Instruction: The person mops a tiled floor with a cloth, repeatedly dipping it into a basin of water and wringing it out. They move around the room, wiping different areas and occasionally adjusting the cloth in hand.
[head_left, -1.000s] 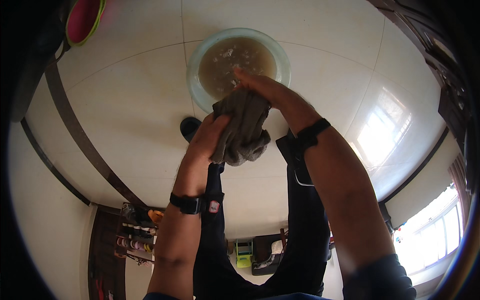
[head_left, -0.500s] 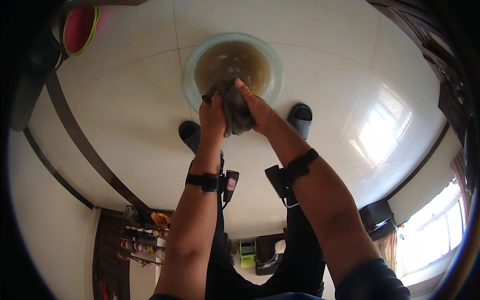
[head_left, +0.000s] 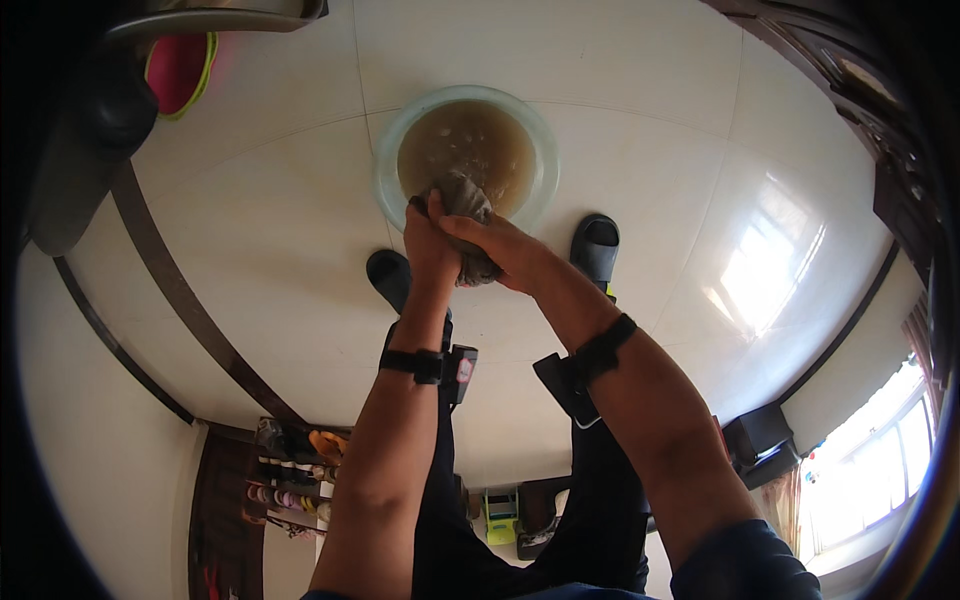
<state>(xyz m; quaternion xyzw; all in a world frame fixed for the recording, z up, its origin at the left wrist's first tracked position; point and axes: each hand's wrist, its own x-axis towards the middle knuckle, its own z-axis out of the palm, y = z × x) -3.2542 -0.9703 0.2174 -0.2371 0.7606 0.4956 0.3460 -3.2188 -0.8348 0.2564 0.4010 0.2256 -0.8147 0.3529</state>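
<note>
Both hands grip a wadded brown-grey cloth (head_left: 466, 193) at the near rim of a pale basin (head_left: 547, 165).
Left hand (head_left: 430, 243): fingers closed around the cloth's left side; right hand (head_left: 503, 247): fingers closed on its right side, thumb laid across toward the left hand. Cloth bunched, top end over the murky brown water (head_left: 468, 135), lower end hanging below the hands; water contact unclear. Basin on tiled floor (head_left: 270, 200), dark slippers (head_left: 596, 250) on the near side, one left, one right.
</note>
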